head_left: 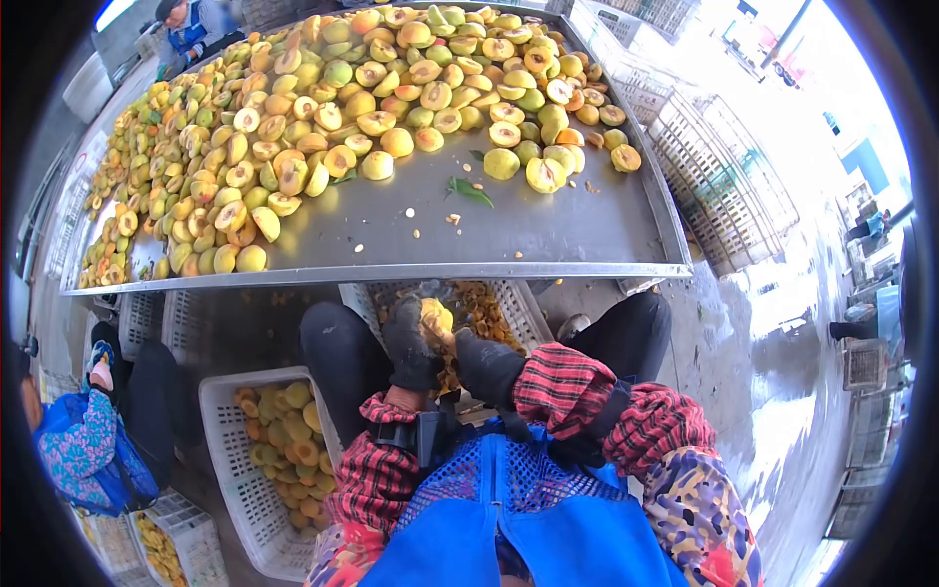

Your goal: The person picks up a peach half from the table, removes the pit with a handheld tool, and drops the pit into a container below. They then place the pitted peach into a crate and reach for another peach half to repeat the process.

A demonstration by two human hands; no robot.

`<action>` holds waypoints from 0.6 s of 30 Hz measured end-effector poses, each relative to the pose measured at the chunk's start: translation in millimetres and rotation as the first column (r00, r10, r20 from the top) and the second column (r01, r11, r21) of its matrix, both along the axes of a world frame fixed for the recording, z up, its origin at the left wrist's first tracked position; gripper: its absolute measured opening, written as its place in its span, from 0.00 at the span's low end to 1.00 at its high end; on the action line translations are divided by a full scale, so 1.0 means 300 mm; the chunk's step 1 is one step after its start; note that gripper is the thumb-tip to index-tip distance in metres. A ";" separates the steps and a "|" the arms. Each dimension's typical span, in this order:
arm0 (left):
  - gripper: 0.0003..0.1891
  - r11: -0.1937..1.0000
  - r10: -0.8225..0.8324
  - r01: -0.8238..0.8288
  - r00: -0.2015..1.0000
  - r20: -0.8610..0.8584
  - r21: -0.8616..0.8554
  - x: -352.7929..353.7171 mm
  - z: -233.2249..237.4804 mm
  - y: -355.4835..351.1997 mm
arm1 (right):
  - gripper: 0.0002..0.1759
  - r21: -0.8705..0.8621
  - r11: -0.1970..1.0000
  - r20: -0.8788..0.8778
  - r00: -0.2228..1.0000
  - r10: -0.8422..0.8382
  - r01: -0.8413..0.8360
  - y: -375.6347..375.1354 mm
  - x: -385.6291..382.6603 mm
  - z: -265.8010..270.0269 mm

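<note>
My left hand (409, 344), in a dark glove, is closed around a yellow peach (436, 319) held between my knees. My right hand (487, 367), gloved too, has its fingers curled in close beside the fruit. Whatever it grips, if anything, is hidden. Under both hands stands a white plastic crate (528, 311) with orange-brown pits and scraps (486, 311) inside. Beyond them, a metal table (391, 235) bears a large heap of peaches (293, 117), many cut in half with the pits showing.
At my left, a white crate (217, 430) holds peach halves (290, 440). A person in a blue patterned sleeve (78, 445) sits further left, and another person (191, 29) is across the table. Stacked white crates (719, 181) stand right of the table. The floor (782, 382) there is wet.
</note>
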State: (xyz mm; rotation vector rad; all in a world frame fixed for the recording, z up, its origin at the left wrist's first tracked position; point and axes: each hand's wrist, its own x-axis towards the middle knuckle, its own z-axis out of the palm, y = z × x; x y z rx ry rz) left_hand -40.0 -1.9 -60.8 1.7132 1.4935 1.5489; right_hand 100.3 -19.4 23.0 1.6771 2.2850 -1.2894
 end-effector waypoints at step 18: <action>0.17 0.981 -0.101 0.146 0.949 -0.299 0.131 -0.059 -0.134 0.026 | 0.16 -0.438 0.899 -0.286 0.949 -0.131 -0.008 0.037 0.032 0.043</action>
